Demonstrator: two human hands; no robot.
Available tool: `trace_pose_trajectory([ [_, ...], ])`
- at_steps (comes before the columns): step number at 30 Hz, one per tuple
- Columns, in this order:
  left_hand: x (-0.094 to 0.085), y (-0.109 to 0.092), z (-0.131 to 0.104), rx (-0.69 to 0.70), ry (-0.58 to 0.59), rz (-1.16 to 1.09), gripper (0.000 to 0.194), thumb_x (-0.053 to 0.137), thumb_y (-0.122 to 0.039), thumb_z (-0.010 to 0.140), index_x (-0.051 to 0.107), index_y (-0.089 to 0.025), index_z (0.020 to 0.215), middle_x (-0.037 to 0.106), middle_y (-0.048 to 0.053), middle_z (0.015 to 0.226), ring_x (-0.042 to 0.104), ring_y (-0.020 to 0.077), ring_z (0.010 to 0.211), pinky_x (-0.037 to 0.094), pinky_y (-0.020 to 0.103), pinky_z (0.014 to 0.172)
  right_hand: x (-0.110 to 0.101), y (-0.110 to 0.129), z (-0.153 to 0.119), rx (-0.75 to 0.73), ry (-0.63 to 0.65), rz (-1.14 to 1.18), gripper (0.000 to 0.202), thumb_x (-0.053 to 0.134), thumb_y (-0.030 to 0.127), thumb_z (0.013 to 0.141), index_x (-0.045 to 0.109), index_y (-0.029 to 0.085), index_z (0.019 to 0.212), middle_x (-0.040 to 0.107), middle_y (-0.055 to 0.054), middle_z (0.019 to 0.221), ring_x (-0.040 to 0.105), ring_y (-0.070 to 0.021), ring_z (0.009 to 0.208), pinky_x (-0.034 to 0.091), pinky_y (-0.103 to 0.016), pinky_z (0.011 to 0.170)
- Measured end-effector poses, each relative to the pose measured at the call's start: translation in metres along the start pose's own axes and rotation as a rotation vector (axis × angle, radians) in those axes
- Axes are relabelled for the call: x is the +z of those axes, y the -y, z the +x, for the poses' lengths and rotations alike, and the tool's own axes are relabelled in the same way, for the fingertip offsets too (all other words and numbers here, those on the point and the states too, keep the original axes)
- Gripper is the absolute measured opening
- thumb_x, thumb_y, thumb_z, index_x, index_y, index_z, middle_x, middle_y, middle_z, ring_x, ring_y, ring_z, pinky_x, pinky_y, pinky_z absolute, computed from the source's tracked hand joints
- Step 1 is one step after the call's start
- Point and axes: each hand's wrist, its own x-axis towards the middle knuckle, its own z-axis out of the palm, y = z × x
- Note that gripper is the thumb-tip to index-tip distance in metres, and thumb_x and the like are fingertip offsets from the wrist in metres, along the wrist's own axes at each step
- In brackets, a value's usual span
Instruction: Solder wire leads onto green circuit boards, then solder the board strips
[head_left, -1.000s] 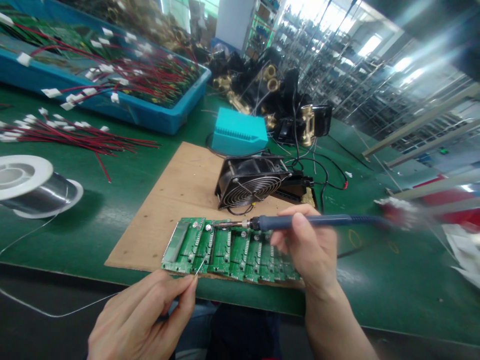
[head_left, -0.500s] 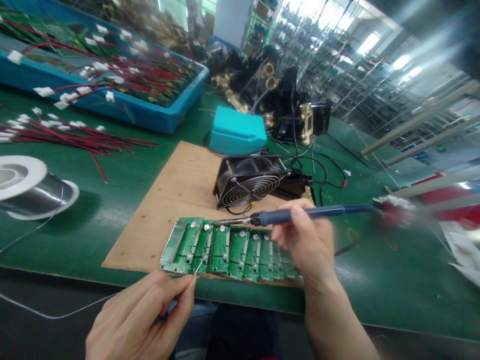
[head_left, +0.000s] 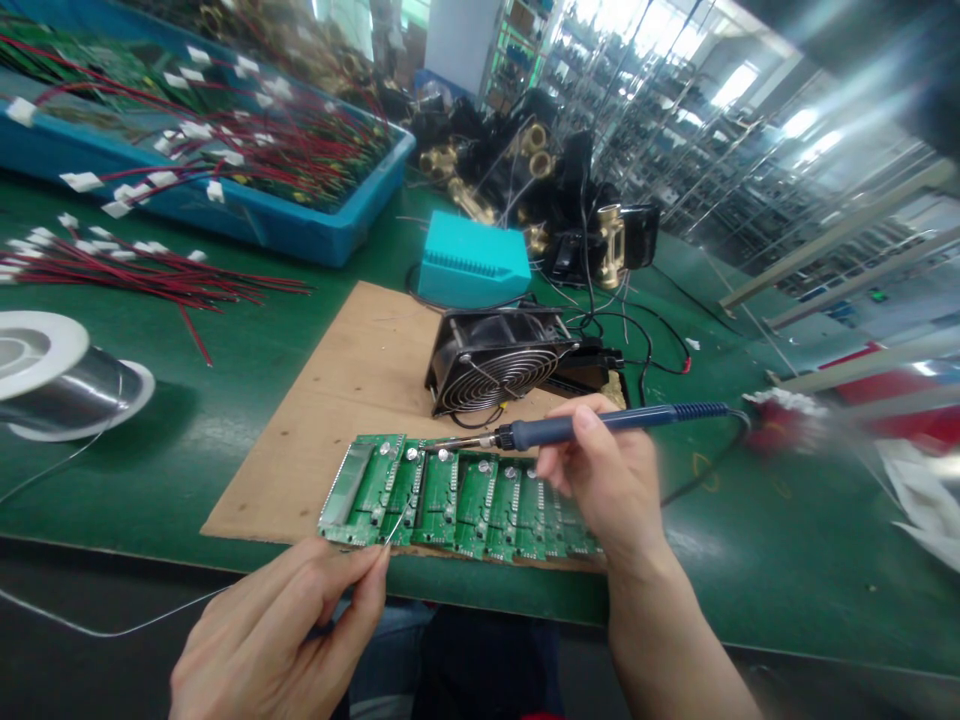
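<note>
Between thumb and forefinger, my left hand [head_left: 292, 625] pinches a thin solder wire [head_left: 396, 527]. Its free end points up over the row of green circuit boards [head_left: 436, 510]. The boards overlap one another along the front of a brown board [head_left: 300, 420]. My right hand [head_left: 611, 480] is closed round the blue handle of a soldering iron [head_left: 551, 431]. The iron's tip lies over the upper part of the second and third circuit boards from the left; whether it touches them I cannot tell. My right hand hides part of the row's right end.
A solder spool [head_left: 67, 375] stands at the left. Red wires with white connectors [head_left: 127, 265] lie behind it, before a blue tray [head_left: 330, 235]. A black fan [head_left: 499, 365] and a turquoise box [head_left: 476, 260] stand behind the circuit boards. Black cables [head_left: 660, 335] trail to the right.
The soldering iron and my right hand have shifted slightly left, with the tip a little lower over the boards. My left hand has barely moved and keeps its pinch on the solder wire.
</note>
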Motion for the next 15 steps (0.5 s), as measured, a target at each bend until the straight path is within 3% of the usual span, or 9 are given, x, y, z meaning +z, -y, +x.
trace_pose_trajectory([
  [5,-0.005,0.001,-0.007,0.063,0.006,-0.017,0.01,0.068,-0.009,0.087,0.064,-0.018,0.087,0.06,-0.009,0.058,0.055,0.0023,0.049,0.045,0.017,0.058,-0.007,-0.003,0.001,-0.06,-0.011,0.052,0.022,0.064,0.039,0.093,0.065,0.019,0.084,0.066,0.003,0.052,0.054,-0.007,0.039,0.039,-0.013,0.038],
  [8,-0.007,0.002,-0.012,0.031,0.017,-0.051,0.012,0.066,-0.006,0.087,0.063,-0.018,0.089,0.06,-0.008,0.058,0.056,0.0033,0.048,0.046,0.017,0.056,-0.014,-0.003,0.0,-0.146,-0.017,0.05,0.023,0.064,0.04,0.093,0.066,0.019,0.084,0.066,0.002,0.052,0.056,-0.0092,0.038,0.041,-0.015,0.036],
  [15,-0.011,0.0,-0.013,0.135,0.012,0.018,0.013,0.067,-0.005,0.085,0.064,-0.017,0.087,0.061,-0.007,0.058,0.056,0.0041,0.047,0.048,0.017,0.055,-0.012,0.002,-0.015,-0.248,-0.136,0.01,0.016,0.066,0.037,0.091,0.065,0.022,0.086,0.064,0.003,0.052,0.058,-0.011,0.038,0.043,-0.017,0.036],
])
